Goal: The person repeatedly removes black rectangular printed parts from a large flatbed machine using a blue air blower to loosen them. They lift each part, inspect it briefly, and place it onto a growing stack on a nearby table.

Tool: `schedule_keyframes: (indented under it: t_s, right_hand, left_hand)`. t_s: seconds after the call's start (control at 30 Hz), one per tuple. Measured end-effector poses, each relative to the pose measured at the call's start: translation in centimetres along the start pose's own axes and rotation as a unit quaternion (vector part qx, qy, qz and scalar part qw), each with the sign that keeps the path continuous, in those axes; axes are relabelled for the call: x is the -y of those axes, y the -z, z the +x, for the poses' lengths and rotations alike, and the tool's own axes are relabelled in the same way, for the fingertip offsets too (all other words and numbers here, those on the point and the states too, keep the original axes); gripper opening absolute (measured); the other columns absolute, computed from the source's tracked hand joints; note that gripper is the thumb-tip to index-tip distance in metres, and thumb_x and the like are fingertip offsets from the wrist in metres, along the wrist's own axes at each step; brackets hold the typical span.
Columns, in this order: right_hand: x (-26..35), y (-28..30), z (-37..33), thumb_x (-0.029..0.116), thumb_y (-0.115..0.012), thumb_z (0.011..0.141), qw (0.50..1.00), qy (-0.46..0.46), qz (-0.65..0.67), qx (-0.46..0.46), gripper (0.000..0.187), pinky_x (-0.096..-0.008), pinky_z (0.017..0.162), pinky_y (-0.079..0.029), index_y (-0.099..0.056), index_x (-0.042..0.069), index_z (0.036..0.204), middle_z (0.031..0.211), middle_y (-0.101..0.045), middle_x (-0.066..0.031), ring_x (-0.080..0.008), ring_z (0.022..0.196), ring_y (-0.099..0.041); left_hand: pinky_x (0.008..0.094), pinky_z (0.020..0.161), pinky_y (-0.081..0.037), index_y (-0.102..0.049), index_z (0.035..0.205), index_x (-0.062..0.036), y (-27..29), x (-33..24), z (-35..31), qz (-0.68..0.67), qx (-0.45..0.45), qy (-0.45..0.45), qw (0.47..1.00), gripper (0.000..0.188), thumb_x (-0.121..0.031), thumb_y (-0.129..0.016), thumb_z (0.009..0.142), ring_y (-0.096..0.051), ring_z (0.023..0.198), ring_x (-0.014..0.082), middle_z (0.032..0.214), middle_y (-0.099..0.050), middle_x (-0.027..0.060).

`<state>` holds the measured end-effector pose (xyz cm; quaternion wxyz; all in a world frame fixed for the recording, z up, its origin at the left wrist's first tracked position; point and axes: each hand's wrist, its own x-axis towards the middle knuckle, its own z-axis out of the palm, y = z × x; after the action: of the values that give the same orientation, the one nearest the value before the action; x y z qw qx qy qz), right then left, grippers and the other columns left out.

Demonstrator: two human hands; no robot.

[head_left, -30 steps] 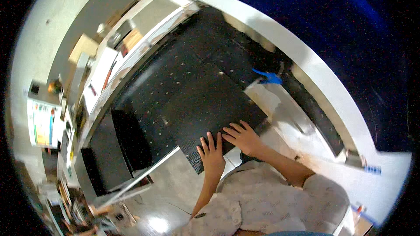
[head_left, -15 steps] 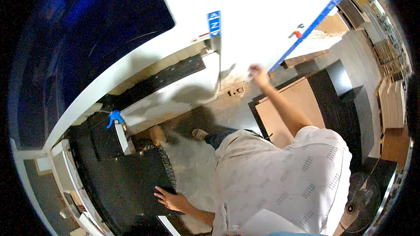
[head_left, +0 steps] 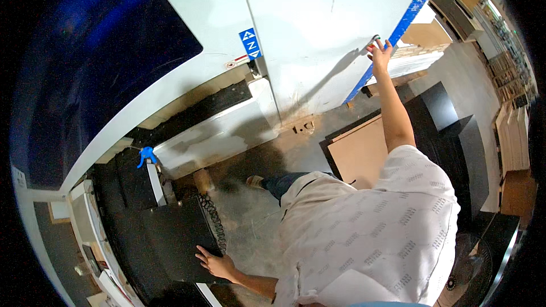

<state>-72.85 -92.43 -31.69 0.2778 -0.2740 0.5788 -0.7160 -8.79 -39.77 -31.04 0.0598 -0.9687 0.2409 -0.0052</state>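
Note:
My right hand (head_left: 380, 58) reaches out to the white machine cabinet (head_left: 318, 28), its fingers apart at a small group of buttons. A green button (head_left: 376, 37) shows just beyond the fingertips. Something red beside the fingers is partly covered. Whether a finger presses a button cannot be made out. My left hand (head_left: 216, 264) lies with fingers spread on the edge of a flat black panel (head_left: 176, 239), holding nothing.
A blue air blow gun (head_left: 147, 156) hangs at the machine's left part, and a coiled black hose (head_left: 211, 222) runs beside the black panel. Brown boards (head_left: 358, 150) and black boards lie to the right. A fan (head_left: 469, 261) stands at lower right.
My right hand has moved up and away from me, from low in front of the cabinet to its buttons. My left hand stays on the black panel. The view has shifted slightly.

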Motion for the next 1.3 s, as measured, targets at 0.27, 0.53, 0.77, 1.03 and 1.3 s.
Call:
schedule_keyframes:
  t_s: [0.27, 0.53, 0.77, 1.03, 1.3]
  right_hand:
    - [-2.8, 1.8, 2.1, 0.002, -0.057, 0.089, 0.994, 0.027, -0.086, 0.066, 0.082, -0.0384, 0.082, -0.053, -0.012, 0.015, 0.156, 0.154, -0.044, -0.0123, -0.0226, 0.108, -0.065]
    - [-13.6, -10.4, -21.2, 0.046, -0.064, 0.097, 0.875, 0.000, -0.356, 0.328, 0.049, -0.0337, 0.057, -0.038, -0.064, 0.005, 0.071, 0.054, -0.047, -0.0011, -0.0144, 0.054, -0.041]
    - [-15.4, -38.4, -50.0, 0.039, -0.072, 0.091, 0.659, 0.281, -0.213, 0.665, 0.043, -0.0389, 0.071, -0.050, -0.067, 0.006, 0.116, 0.088, -0.065, -0.0085, -0.0227, 0.070, -0.060]
    - [-17.7, -60.3, -64.6, 0.023, -0.082, 0.086, 0.648, 0.136, 0.026, 0.749, 0.037, -0.0330, 0.080, -0.053, -0.070, -0.003, 0.110, 0.096, -0.072, -0.0073, -0.0192, 0.086, -0.065]
    - [2.7, -51.6, -71.6, 0.050, -0.051, 0.103, 0.456, -0.224, 0.122, 0.853, 0.058, -0.0508, 0.107, -0.048, -0.059, -0.001, 0.129, 0.127, -0.063, -0.0187, -0.0352, 0.122, -0.060]
  left_hand:
    - [0.0498, 0.102, -0.051, -0.035, 0.157, -0.0317, 0.1, -0.3, -1.4, -0.033, -0.031, 0.001, 0.999, 0.093, 0.003, -0.066, 0.076, -0.047, 0.137, 0.0421, 0.160, -0.037, 0.0114]
    - [0.0613, 0.113, -0.034, -0.038, 0.155, -0.0302, -0.6, 0.2, 2.4, -0.067, -0.017, 0.073, 0.995, 0.088, 0.005, -0.065, 0.078, -0.038, 0.144, 0.0399, 0.161, -0.037, 0.0083]
    - [0.0615, 0.116, -0.028, -0.035, 0.156, -0.0322, -1.1, 5.0, 8.4, -0.083, -0.007, 0.104, 0.991, 0.091, 0.008, -0.064, 0.079, -0.033, 0.147, 0.0384, 0.164, -0.031, 0.0072]
    - [0.0602, 0.121, -0.020, -0.041, 0.153, -0.0261, -2.6, 13.1, 8.2, -0.259, -0.040, 0.227, 0.938, 0.086, -0.006, -0.075, 0.077, -0.027, 0.150, 0.0375, 0.163, -0.031, 0.0120]
    - [0.0341, 0.085, -0.053, -0.051, 0.146, -0.0109, -5.3, 17.3, 1.3, -0.629, -0.258, 0.493, 0.542, 0.048, -0.021, -0.062, 0.101, -0.066, 0.101, 0.0225, 0.123, -0.067, 0.0145]
